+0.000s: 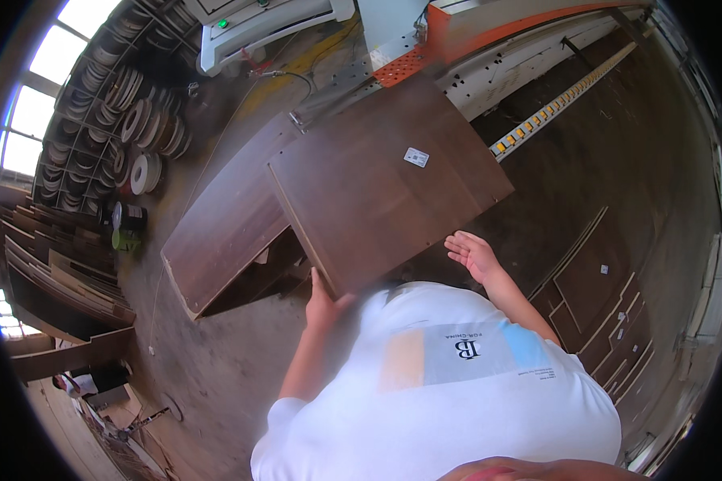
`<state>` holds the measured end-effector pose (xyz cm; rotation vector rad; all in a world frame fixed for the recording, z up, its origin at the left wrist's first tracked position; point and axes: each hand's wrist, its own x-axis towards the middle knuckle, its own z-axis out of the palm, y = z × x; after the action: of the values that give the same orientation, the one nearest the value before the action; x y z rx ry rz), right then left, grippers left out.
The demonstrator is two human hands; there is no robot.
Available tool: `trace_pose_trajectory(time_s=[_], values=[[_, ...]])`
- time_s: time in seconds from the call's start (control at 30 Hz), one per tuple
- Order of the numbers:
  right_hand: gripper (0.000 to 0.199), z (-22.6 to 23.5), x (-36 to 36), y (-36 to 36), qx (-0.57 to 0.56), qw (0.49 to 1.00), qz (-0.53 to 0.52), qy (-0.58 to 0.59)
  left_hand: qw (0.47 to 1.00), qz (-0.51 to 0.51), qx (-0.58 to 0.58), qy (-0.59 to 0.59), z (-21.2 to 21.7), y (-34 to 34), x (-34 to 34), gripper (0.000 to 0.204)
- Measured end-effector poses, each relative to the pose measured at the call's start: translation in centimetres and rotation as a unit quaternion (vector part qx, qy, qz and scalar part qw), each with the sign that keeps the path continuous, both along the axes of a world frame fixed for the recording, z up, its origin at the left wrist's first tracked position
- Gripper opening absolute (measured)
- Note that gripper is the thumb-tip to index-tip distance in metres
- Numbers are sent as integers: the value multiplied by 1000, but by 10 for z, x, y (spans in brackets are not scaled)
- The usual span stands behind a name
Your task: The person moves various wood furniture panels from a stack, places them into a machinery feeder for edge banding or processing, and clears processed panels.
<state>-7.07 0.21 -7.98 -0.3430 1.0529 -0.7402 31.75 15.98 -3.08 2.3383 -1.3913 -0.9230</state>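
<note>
We grip the near corner of a dark brown board (377, 184) with our left hand (322, 303), fingers closed around its edge. Our right hand (473, 255) is open and empty, just off the board's near edge. The board lies tilted over another brown panel (225, 224), beside an orange-trimmed machine (489, 32).

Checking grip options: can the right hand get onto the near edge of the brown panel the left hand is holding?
Probably yes. The right hand is open and empty, just off the brown panel edge, with nothing between them. The left hand grips the near corner.

White short-sleeved T-shirt, pastel colour-block print on chest; bare forearms.
</note>
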Motion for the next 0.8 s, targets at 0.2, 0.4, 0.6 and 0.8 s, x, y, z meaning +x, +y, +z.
trace_pose_trajectory(time_s=[0.2, 0.4, 0.6, 0.8], values=[[65, 11, 7, -5, -41, 998, -28, -45, 984, -114, -16, -138, -19, -2, 7, 98], [74, 13, 13, -26, -80, 991, -42, -94, 989, -78, -72, -105, -50, -26, -10, 70], [87, 10, 6, -39, -128, 984, -82, -93, 944, -223, -170, -172, -20, -61, -42, 54], [85, 3, -22, -75, -143, 980, -122, -69, 940, -253, -191, -129, -25, -101, -79, 36]])
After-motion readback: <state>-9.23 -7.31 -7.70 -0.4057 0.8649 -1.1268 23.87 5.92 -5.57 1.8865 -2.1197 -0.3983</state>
